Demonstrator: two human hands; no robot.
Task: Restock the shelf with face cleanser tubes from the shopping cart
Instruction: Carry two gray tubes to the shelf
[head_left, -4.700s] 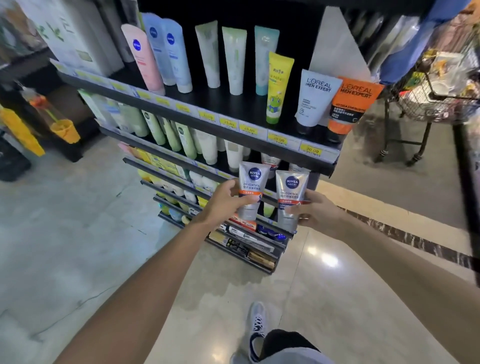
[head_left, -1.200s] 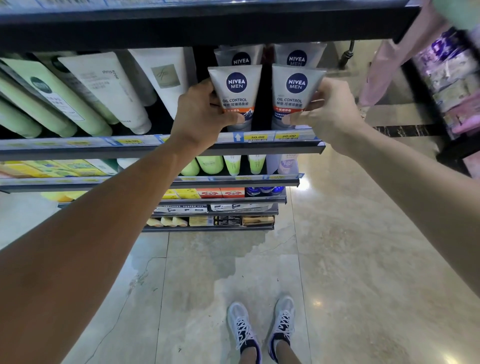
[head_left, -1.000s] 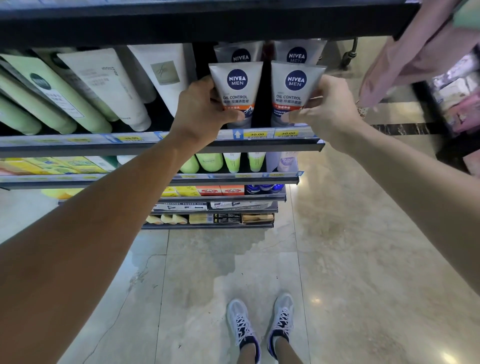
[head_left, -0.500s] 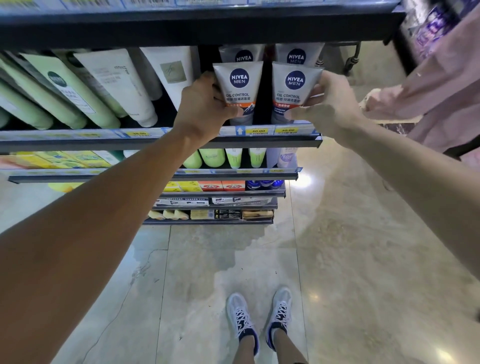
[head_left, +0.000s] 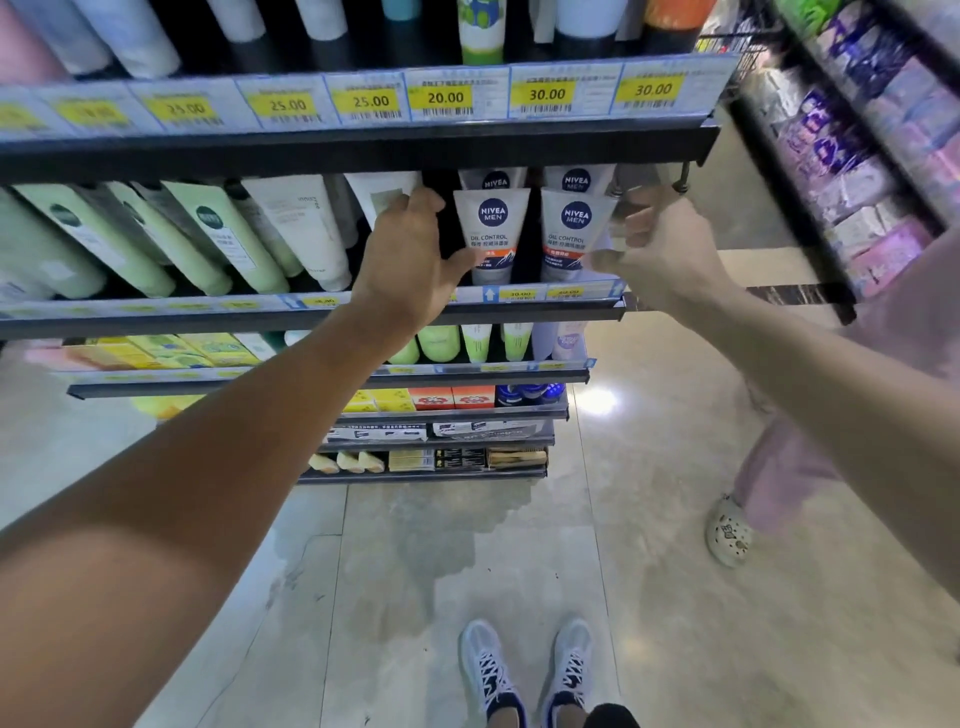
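Two Nivea Men tubes stand on the shelf between the hands

The left Nivea Men tube (head_left: 492, 236) and right Nivea Men tube (head_left: 574, 236) stand side by side at the shelf (head_left: 311, 318) front edge. The left hand (head_left: 410, 265) touches the left one with loosely spread fingers; the right hand (head_left: 660, 254), fingers relaxed and apart, sits just beside the right one.

**Two Nivea Men tubes at the shelf front**

Just above the frame's centre, two grey-white Nivea Men face cleanser tubes stand cap-down side by side on the second shelf (head_left: 311, 319) from the top, the left tube (head_left: 492, 234) and the right tube (head_left: 571, 235). Each shows a navy round logo, "OIL CONTROL" lettering and an orange band. Two matching tubes stand directly behind them.
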